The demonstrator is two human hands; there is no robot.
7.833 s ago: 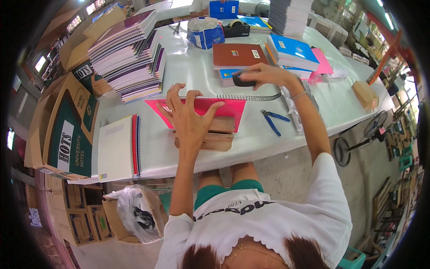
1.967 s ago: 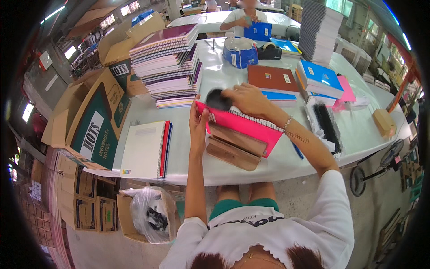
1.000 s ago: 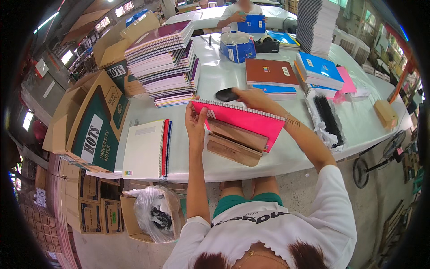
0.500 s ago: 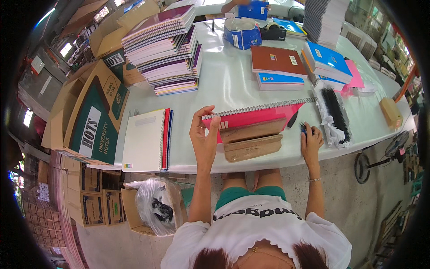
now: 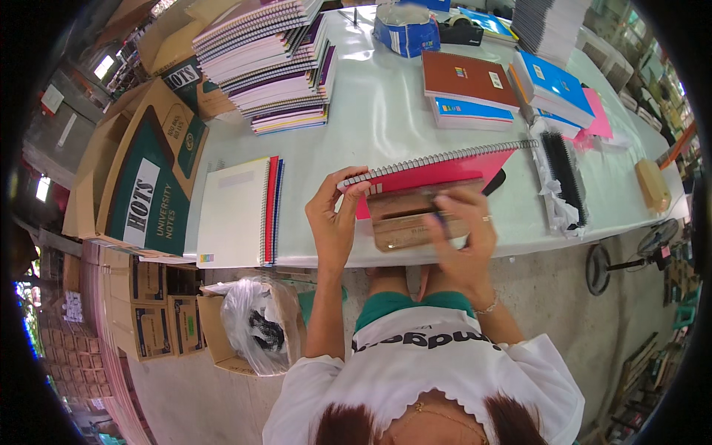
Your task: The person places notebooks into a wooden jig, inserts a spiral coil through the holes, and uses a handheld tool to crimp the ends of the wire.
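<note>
My left hand (image 5: pixel 334 211) grips the left end of a pink-red spiral notebook (image 5: pixel 434 176) between thumb and fingers. The notebook stands on its edge with its silver wire coil along the top, leaning in a grooved wooden block (image 5: pixel 400 233) near the table's front edge. In front of the block is my right hand (image 5: pixel 471 241), blurred by motion, its fingers bent round a small dark tool whose kind I cannot make out. A black object (image 5: pixel 495 182) lies partly hidden behind the notebook's right side.
Left of the notebook lie spiral notebooks (image 5: pixel 231 215), with a tall notebook stack (image 5: pixel 278 74) behind and cardboard boxes (image 5: pixel 148 185) beside them. Black coils (image 5: pixel 561 178) fill a white-lined tray at right. Brown and blue books (image 5: pixel 471 81) lie beyond. A fan (image 5: pixel 630 259) stands off the right edge.
My right hand has lifted from the table right of the block and moved left, in front of it, with the small dark tool. My left hand keeps its grip on the notebook.
</note>
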